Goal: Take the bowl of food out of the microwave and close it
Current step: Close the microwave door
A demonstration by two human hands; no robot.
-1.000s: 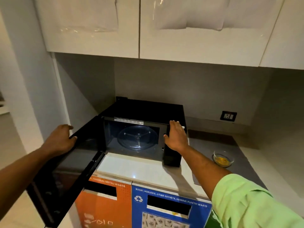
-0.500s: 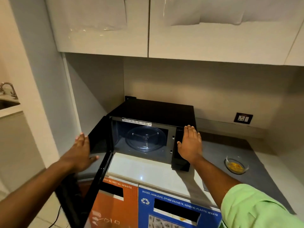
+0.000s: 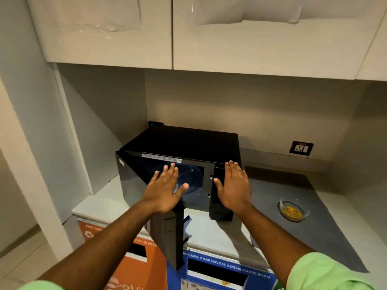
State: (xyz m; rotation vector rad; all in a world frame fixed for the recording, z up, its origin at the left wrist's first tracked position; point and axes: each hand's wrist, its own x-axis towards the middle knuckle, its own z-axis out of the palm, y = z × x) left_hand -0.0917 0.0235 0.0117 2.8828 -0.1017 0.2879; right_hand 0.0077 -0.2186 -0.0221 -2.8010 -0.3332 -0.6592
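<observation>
Single head-worn wide-angle view, looking forward and down from standing height, close in at arm's reach of the counter (image 3: 209, 231). Faces a wall niche: black microwave (image 3: 184, 143) at picture centre, upper cabinets (image 3: 171, 32) filling 12 o'clock, wall socket (image 3: 301, 147) toward 2 o'clock, glass bowl (image 3: 293, 211) at 4 o'clock of the microwave, labelled waste bins (image 3: 226, 275) at 6 o'clock near the lower edge. Both forearms enter from the bottom corners at 7 and 5 o'clock. Straight lines bow toward the edges. No second view, hence no shared area.
</observation>
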